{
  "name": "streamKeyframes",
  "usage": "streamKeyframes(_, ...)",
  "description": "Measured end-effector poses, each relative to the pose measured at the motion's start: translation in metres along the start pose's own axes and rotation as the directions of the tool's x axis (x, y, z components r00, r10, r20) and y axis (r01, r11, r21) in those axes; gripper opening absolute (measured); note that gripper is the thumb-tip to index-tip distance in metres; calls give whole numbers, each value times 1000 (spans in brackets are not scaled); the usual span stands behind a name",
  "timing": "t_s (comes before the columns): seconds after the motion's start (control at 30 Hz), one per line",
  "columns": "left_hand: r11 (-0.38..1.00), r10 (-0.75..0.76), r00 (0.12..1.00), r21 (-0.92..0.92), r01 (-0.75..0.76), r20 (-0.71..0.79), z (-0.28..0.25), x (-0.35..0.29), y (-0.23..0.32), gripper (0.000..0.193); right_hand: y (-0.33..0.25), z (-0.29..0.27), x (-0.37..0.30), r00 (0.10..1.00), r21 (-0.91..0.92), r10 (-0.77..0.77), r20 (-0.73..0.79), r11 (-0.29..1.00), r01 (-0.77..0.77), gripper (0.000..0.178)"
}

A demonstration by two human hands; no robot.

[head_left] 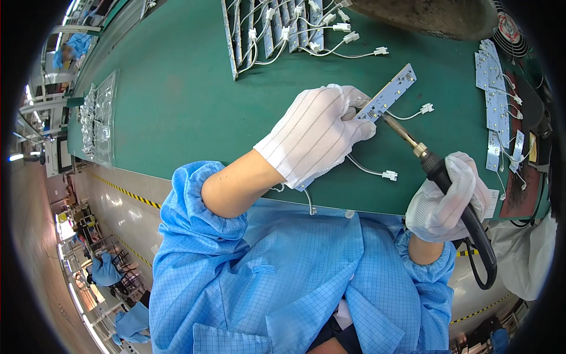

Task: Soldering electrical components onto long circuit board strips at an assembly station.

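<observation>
My left hand (321,131), in a white striped glove, pinches a narrow white LED circuit board (394,94) by its lower end and tilts it up to the right. From the board runs a white wire ending in a white connector (427,108). My right hand (449,200), gloved too, is closed round the black handle of a soldering iron (436,170). The iron's tip is at the board's lower end, by the wire; whether it touches cannot be made out. Beneath my left wrist another board (305,183) shows partly, with white wires and a connector (389,175) near it.
Several wired LED boards (268,35) lie at the back of the green mat (171,112). More boards (495,100) lie at the right, near a fan (510,32). A dark rounded object (430,15) overhangs the back. A clear bag (106,118) lies at the left edge.
</observation>
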State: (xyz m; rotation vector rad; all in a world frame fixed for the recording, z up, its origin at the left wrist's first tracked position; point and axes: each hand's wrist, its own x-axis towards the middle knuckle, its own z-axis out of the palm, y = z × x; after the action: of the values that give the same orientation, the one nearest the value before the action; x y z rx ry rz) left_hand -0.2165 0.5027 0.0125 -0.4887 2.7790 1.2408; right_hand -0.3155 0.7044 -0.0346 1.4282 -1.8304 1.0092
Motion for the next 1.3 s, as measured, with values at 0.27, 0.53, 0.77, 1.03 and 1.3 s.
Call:
streamKeyframes(0.27, 993, -83, 997, -80, 83, 4, -2, 0, -1, 43, 0, -1, -2, 996, -142, -92, -1, 986, 91, 23)
streamKeyframes(0.53, 995, 63, 990, -64, -72, -125, 8, 0, -10, 31, -1, -3, -1, 998, -45, -41, 47, 998, 43, 26)
streamKeyframes(0.77, 996, -52, 999, -74, 51, -7, 1, -1, -6, 43, -2, 0, -1, 999, -77, -36, 14, 996, 37, 25)
streamKeyframes(1.03, 998, -47, 999, -33, 48, 22, -4, 0, -4, 43, -4, -3, 1, 1000, -76, 21, 15, 997, -20, 23)
streamKeyframes(1.3, 849, 61, 994, 528, -2, -95, -17, -4, 15, 63, -8, -9, 12, 999, -524, 19, 42, 852, 6, 21)
